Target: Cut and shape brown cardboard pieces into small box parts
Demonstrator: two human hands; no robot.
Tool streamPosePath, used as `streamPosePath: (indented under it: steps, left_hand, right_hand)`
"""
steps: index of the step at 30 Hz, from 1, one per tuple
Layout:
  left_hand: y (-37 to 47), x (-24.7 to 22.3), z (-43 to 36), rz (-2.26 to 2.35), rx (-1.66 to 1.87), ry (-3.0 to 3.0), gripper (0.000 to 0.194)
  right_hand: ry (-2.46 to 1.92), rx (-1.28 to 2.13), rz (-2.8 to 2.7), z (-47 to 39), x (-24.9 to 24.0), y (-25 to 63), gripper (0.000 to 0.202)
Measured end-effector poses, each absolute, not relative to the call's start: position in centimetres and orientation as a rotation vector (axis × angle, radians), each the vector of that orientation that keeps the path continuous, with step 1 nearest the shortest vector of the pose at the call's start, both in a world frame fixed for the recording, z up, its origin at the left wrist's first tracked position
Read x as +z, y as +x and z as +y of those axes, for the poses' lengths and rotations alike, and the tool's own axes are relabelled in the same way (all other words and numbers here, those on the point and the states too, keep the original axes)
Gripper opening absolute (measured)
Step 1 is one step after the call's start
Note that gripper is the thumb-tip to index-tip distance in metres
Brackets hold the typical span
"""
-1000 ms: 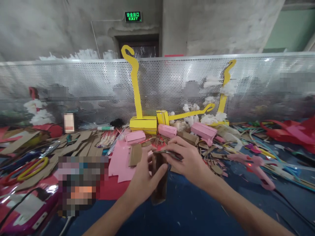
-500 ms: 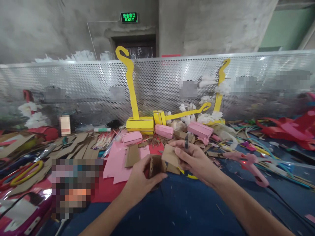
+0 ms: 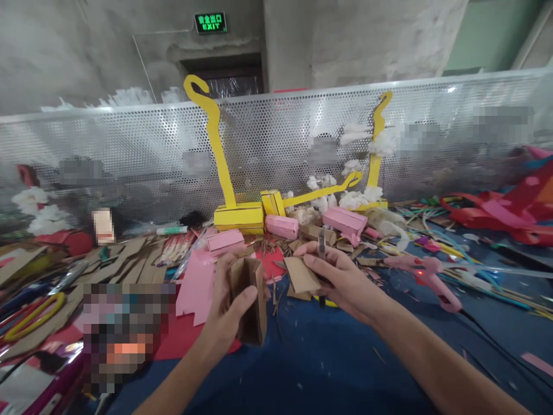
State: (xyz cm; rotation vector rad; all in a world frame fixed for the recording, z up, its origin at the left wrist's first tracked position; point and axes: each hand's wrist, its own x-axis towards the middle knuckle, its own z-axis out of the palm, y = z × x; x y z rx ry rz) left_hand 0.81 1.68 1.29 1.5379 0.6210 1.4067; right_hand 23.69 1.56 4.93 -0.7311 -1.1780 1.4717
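Note:
My left hand (image 3: 231,300) grips a small open cardboard box (image 3: 258,302), its hollow side facing me and turned upright. Between the thumb and fingers of my right hand (image 3: 334,271) is a flat cardboard piece (image 3: 301,275). A slim tool with a clear and dark handle (image 3: 322,245) also passes through the right hand; its exact kind is unclear. The box and the flat piece are apart, a short gap between them. Under the right hand lie more cardboard and a bit of yellow, partly hidden.
A pink glue gun (image 3: 432,279) with a lit red light lies to the right. Yellow hooked-neck paper shapes (image 3: 220,155) and pink boxes (image 3: 345,222) stand behind. Cardboard strips (image 3: 129,262) and pink paper (image 3: 196,288) lie left. A perforated metal panel (image 3: 259,144) borders the back.
My left hand has moved left and turned the cardboard box so its open side shows. The flat piece in my right hand has tilted flatter. The view has shifted slightly.

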Motion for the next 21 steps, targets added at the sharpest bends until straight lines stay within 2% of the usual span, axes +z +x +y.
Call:
streamPosePath:
  steps: [3, 8, 13, 16, 21]
  left_hand:
    - [0.9, 1.5, 2.3, 0.648, 1.355, 1.528, 0.068]
    - [0.5, 1.4, 2.3, 0.645, 1.085, 1.687, 0.051]
    - [0.3, 1.2, 1.9, 0.632, 1.141, 1.761, 0.045]
    - [0.4, 1.9, 1.6, 0.599, 1.254, 1.551, 0.050]
    - [0.6, 3.5, 2.0, 0.612, 1.282, 0.902, 0.041]
  right_hand:
    - [-0.729, 1.474, -1.172, 1.5, 4.9, 23.7, 0.039]
    - [-0.700, 1.479, -1.171, 1.4, 4.8, 23.8, 0.037]
    - [-0.694, 1.441, -1.167, 1.4, 4.6, 23.8, 0.035]
    - [-0.687, 1.455, -1.162, 1.4, 4.5, 23.6, 0.034]
    - [-0.644, 1.495, -1.092, 1.6, 4.0, 23.3, 0.031]
